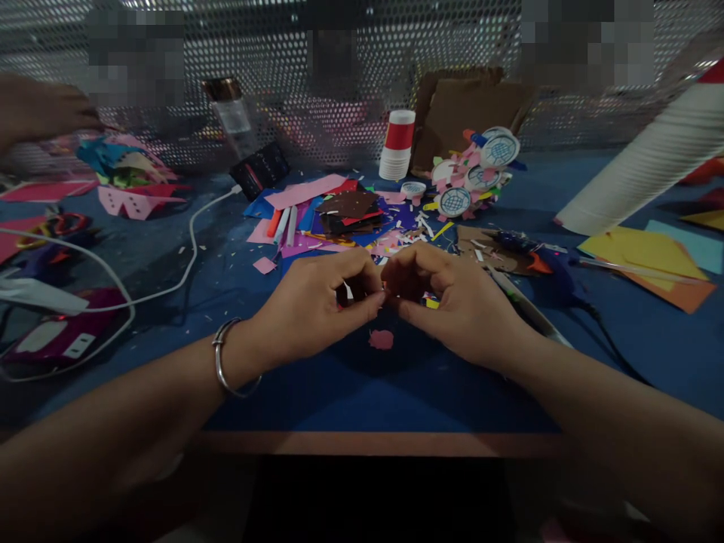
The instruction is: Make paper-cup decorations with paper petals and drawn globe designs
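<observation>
My left hand (317, 305) and my right hand (446, 302) meet above the blue table (351, 392), fingertips pinched together on a tiny piece that I cannot make out. A metal bangle (223, 362) circles my left wrist. A small pink paper scrap (381, 339) lies on the table just below my fingers. A heap of coloured paper pieces (339, 215) sits right behind my hands.
Stacked paper cups (397, 147), a long lying cup stack (639, 170), decorated round discs (480, 173), yellow and orange sheets (650, 260), a glue gun (543, 260) and a white cable (186, 264) surround me. Another person's hand (39, 109) reaches in far left. A perforated metal screen (362, 68) stands behind.
</observation>
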Demonstrator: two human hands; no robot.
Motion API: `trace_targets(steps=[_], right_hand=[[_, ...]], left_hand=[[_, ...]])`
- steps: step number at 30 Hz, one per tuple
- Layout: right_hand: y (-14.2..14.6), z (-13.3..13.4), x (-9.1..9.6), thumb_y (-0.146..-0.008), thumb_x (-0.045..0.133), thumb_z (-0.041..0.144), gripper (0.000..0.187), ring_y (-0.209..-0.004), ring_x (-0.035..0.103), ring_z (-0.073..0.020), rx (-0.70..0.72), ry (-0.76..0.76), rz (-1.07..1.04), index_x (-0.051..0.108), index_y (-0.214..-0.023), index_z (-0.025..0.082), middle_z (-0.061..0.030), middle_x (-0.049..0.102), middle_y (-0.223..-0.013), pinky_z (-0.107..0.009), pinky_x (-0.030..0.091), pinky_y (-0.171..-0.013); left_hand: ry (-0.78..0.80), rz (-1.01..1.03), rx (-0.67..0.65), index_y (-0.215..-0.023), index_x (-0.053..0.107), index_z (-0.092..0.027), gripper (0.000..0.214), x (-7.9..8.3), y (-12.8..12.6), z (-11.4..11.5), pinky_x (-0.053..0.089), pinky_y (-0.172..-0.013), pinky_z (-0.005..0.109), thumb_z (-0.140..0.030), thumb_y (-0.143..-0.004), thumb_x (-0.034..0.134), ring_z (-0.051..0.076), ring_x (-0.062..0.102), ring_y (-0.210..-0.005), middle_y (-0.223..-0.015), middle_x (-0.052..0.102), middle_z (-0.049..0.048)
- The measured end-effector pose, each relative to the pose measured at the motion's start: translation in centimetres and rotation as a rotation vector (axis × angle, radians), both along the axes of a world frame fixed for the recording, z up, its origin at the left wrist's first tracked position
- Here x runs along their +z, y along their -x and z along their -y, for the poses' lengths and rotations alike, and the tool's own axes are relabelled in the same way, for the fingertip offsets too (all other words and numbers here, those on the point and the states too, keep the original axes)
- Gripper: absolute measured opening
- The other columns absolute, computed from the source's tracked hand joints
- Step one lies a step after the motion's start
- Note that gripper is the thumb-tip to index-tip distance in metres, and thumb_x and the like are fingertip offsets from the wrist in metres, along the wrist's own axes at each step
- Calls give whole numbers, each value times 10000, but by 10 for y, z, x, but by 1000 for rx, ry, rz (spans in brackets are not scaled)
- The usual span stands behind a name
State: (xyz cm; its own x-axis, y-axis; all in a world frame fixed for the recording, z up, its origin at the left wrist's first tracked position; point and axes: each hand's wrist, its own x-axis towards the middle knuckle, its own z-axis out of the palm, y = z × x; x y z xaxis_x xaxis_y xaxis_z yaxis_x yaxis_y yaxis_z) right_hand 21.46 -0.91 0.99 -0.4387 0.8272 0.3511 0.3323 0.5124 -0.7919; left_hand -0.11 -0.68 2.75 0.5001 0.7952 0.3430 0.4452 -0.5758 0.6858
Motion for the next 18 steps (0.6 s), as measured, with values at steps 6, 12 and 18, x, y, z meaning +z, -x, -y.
trace_targets(steps=[6,12,18], right_hand=[[-1,-3,4,-861,714,193,96,-659,563,-122,-28,29,-14,630,-905,211,24,651,-782,-284,447,-630],[0,-4,5,-900,716,246,75,-653,569,-127,-20,63,-38,657,-885,201,13,676,-769,-292,448,-632],[-1,-5,8,-928,731,290,112,-697,590,-140,-74,81,-35,709,-907,183,-10,704,-800,-302,452,-655]], left_hand=[[224,359,-31,-942,630,-194,242,-9,-2,-8,559,-632,238,-269,-841,837,109,650,-704,-889,711,0],[198,412,-17,-961,629,-198,248,-14,-5,-6,601,-670,251,-252,-842,839,121,679,-746,-920,708,7],[-105,102,208,-1047,714,-211,151,2,11,-8,599,-778,323,-303,-930,734,172,708,-833,-975,771,30]])
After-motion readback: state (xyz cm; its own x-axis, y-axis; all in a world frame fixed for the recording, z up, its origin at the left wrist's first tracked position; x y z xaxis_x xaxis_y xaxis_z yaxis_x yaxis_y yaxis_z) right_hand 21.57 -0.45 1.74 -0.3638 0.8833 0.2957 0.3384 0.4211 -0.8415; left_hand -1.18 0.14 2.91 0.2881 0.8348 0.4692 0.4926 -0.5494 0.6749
